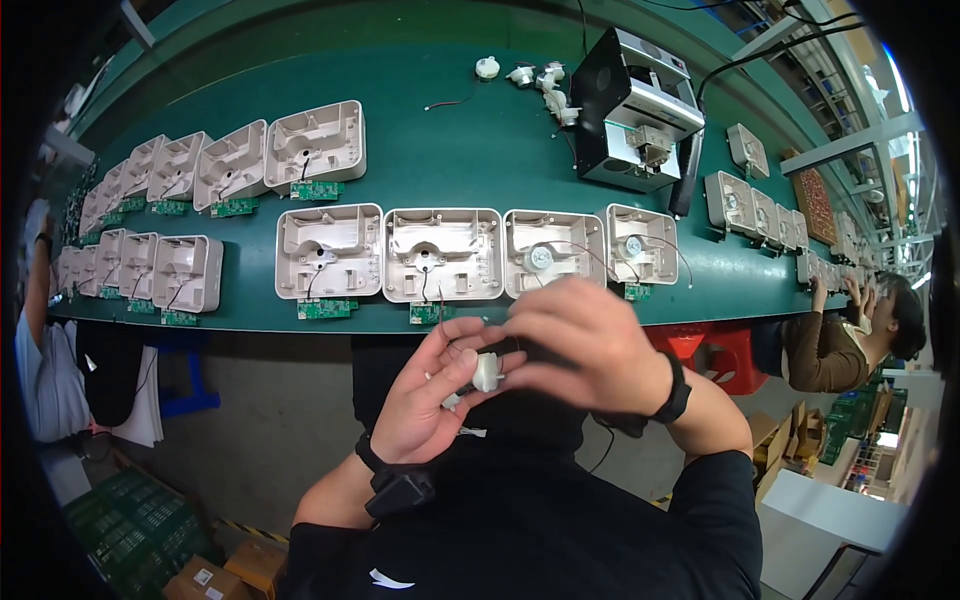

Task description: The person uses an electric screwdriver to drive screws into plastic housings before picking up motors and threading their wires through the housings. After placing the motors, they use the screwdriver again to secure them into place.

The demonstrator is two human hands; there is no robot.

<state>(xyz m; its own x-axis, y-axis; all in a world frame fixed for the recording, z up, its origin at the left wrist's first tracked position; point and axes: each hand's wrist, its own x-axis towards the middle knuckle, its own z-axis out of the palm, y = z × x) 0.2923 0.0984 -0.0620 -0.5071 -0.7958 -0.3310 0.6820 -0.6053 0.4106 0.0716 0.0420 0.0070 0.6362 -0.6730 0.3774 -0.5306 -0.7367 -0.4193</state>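
Observation:
Above my lap, in front of the bench edge, my left hand point(420, 395) grips a small white motor point(487, 372) between thumb and fingers. A short shaft sticks out of its right side, and a thin dark wire runs up past the fingers. Close by on the right is my right hand point(590, 345), blurred by motion, its fingertips near the motor and wire; whether they pinch anything is unclear. Beyond the hands stands a row of white plastic housings point(443, 212). Two on the right hold round motors point(538, 258); green circuit boards point(425, 313) lie along the near edges.
More housings point(315, 120) line the green bench point(430, 130) to the left. Loose white motors point(550, 85) lie at the back beside a black-and-silver machine point(640, 110). One person point(840, 340) works at the right, another point(50, 330) at the left. A red stool point(735, 360) stands under the bench.

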